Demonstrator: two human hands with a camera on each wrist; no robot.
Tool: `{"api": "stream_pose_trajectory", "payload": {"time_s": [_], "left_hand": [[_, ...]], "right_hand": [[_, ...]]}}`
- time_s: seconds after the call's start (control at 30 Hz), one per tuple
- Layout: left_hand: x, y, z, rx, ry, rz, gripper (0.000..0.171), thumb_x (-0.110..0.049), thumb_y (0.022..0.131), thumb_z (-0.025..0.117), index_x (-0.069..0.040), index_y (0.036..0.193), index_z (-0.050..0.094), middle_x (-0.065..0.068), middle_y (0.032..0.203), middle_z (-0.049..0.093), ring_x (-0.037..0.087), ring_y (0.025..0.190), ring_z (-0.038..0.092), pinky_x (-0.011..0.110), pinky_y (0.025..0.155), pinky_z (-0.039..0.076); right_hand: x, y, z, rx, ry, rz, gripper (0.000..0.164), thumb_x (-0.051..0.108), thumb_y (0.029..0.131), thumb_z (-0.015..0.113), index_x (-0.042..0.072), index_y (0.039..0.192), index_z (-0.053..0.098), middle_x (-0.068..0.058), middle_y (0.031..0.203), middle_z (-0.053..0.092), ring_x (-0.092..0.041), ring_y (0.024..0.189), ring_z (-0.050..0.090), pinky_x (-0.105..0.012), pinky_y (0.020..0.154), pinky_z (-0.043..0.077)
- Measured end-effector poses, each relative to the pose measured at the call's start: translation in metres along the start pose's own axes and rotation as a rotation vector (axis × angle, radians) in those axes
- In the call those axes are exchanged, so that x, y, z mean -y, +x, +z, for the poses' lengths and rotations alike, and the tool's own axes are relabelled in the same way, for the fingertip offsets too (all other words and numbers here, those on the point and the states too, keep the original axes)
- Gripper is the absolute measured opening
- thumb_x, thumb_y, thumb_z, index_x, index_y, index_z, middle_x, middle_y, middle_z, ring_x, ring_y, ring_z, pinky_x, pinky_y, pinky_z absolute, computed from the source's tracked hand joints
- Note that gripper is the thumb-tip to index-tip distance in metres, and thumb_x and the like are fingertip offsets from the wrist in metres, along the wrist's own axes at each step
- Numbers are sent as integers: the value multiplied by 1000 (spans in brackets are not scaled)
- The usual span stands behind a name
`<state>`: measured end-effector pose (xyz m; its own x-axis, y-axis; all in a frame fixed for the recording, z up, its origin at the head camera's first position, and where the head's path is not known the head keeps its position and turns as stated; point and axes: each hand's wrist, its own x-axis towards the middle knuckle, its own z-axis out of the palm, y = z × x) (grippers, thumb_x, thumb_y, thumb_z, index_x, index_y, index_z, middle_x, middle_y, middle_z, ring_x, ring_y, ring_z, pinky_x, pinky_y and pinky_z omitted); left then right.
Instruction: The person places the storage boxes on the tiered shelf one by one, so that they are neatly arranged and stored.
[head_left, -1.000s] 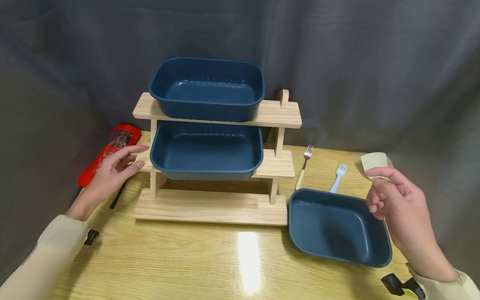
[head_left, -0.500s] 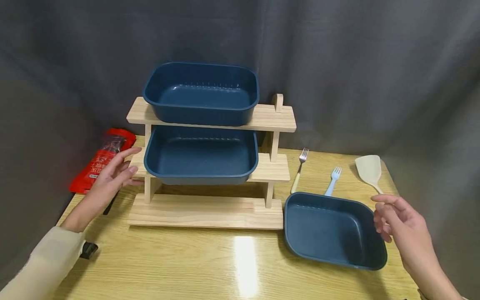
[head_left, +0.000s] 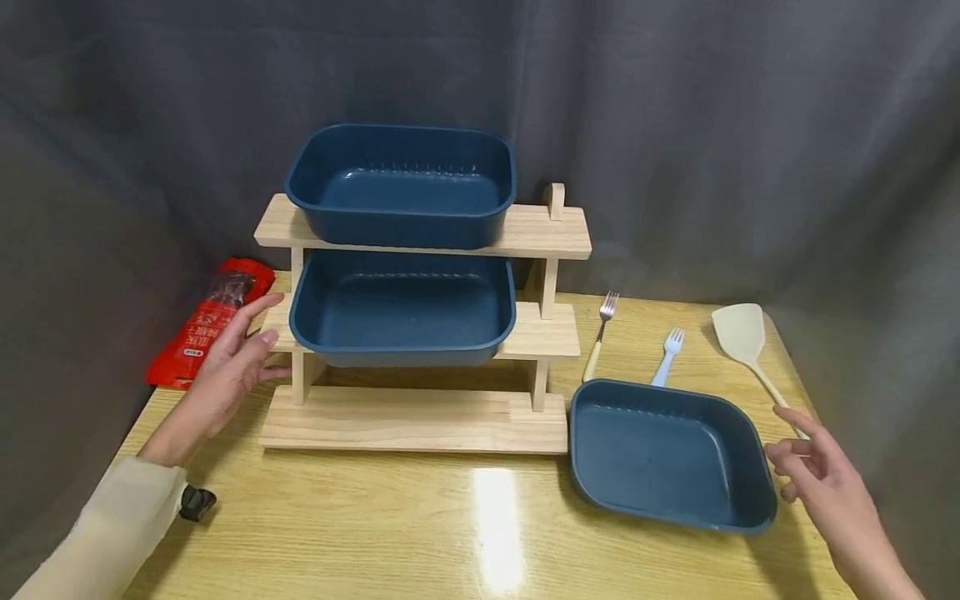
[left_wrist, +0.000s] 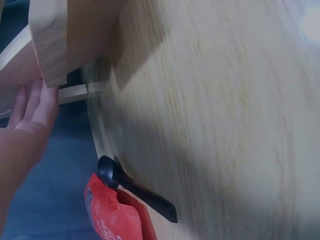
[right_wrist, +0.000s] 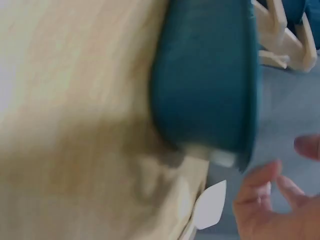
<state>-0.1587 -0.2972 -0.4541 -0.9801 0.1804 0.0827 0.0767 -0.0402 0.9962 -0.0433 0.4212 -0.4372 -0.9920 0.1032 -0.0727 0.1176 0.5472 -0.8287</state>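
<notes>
My left hand [head_left: 231,371] touches the left end of a three-tier wooden shelf [head_left: 543,329], its fingers fairly straight; in the left wrist view, several fingers [left_wrist: 35,107] reach behind the wood. Dark blue bins stand on the top tier [head_left: 405,187] and middle tier [head_left: 405,308]. On the table at the right is a third blue bin [head_left: 660,458]. Beside its right wall hovers my right hand [head_left: 828,492], fingers loosely bent and holding nothing. Just beyond those fingers lies a cream spatula [head_left: 741,332], the lower end of its handle hidden by the hand.
A metal fork with a yellow handle [head_left: 601,333] and a light blue fork [head_left: 667,358] lie behind the right bin. Left of the shelf are a red packet [head_left: 210,325] and a black spoon [left_wrist: 137,187]. Grey curtains [head_left: 675,150] enclose the table.
My right hand has let go of the spatula, which now lies on the table, and has moved lower, toward the right. My left hand has stayed at the shelf's end. The view has shifted slightly.
</notes>
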Motion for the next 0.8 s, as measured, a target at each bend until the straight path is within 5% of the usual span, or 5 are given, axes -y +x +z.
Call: {"api": "stream_pose_trajectory", "payload": {"time_s": [0.17,0.33,0.57,0.7,0.8], "left_hand": [[-1,0,-2,9,-6,-9,56,-18,110,45,-23,162,27,5,162,23,14,125,57,37,85,60],[-1,0,-3,12,-18,-9,57,-18,110,44,-23,163,25,5,162,22,15,124,58,38,86,60],[-1,2,-3,31,8,-14,58,-19,110,44,-24,164,22,6,165,19,14,127,57,38,88,59],[-1,2,-3,29,17,-17,58,-19,110,44,-27,164,24,6,165,20,15,126,58,38,88,59],[0,1,-4,24,16,-22,58,-20,110,44,-27,164,23,7,165,20,14,125,59,39,87,59]], "right_hand": [[-18,2,0,99,-69,-40,62,16,109,51,31,164,25,12,106,63,0,89,62,-22,69,49],[-31,6,-2,220,-21,-49,67,10,109,48,29,165,18,7,96,57,6,94,62,-22,70,49],[-43,8,2,351,312,-63,68,-4,107,44,26,163,22,7,79,56,-14,56,49,-38,46,42],[-48,8,5,413,548,-87,69,-10,106,34,24,165,17,-1,102,72,-14,75,70,-35,59,59],[-48,7,8,397,650,-119,71,-15,104,29,19,166,16,-5,115,73,-12,81,70,-29,58,58]]}}
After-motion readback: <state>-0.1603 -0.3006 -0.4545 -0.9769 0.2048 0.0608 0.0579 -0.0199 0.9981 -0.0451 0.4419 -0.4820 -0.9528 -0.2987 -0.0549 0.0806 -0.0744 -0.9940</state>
